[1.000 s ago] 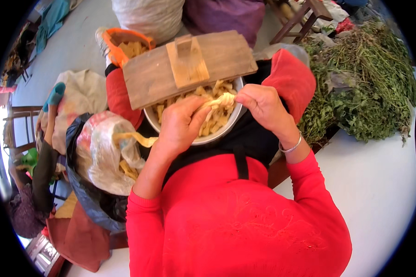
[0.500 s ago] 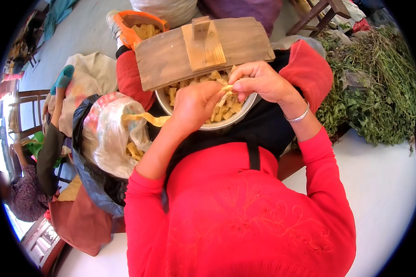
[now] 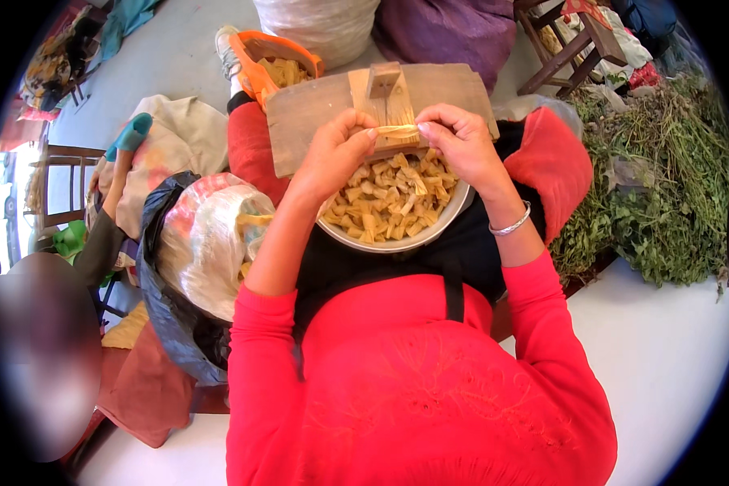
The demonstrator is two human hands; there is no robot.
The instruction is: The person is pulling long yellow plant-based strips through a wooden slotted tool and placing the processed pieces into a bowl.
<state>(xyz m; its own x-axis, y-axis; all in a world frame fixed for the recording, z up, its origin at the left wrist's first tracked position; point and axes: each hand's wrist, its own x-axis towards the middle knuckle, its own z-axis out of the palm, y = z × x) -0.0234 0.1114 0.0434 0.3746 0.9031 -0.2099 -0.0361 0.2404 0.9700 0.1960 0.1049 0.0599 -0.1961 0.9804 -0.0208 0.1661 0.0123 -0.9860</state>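
Between my left hand (image 3: pixel 334 155) and my right hand (image 3: pixel 466 147), a narrow yellow strip (image 3: pixel 397 132), like tofu skin, is stretched sideways. Each hand pinches one end between thumb and fingers. Right below lies a pale round basin (image 3: pixel 390 248) on my lap, holding many short folded or knotted yellow pieces (image 3: pixel 397 194). A wooden board (image 3: pixel 454 95) with an upright block (image 3: pixel 383 79) rests across the basin's far side, behind my hands. More yellow strip shows in a clear plastic bag (image 3: pixel 198 251) left of my left forearm.
An orange container (image 3: pixel 259 79) with yellow pieces stands beyond the board, near white and purple sacks (image 3: pixel 445 40). Green plants (image 3: pixel 656 202) are heaped at right, below a wooden stool (image 3: pixel 571 49). Another person, with a blue-gloved hand (image 3: pixel 131 134), sits at left.
My hands have lifted from over the basin to in front of the board, drawing the strip out straight. The strip's long tail no longer hangs by my left wrist. The view has shifted slightly.
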